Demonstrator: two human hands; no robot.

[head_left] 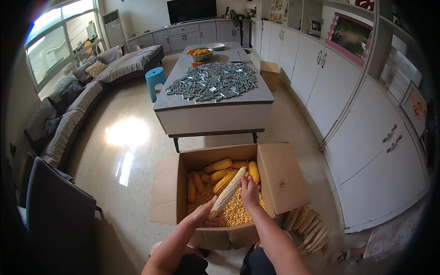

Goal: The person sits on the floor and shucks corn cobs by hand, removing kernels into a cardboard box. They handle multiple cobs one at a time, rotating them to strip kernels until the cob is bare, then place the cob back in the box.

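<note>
In the bright room, a long grey sofa runs along the left. Centrally, above the open cardboard box, the left hand wraps the lower end of a corn cob. Pale, bumpy and nearly stripped, it slants up rightward, away from the body; the right hand clasps its farther end. Pale cobs lie rightmost, on the floor.

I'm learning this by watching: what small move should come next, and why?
I'd probably turn the pale cob over: its visible side looks nearly bare, but its underside is hidden and may hold kernels. The left hand holds its lower end, the right hand is at the upper, and loose kernels already lie beneath in the box.
</note>
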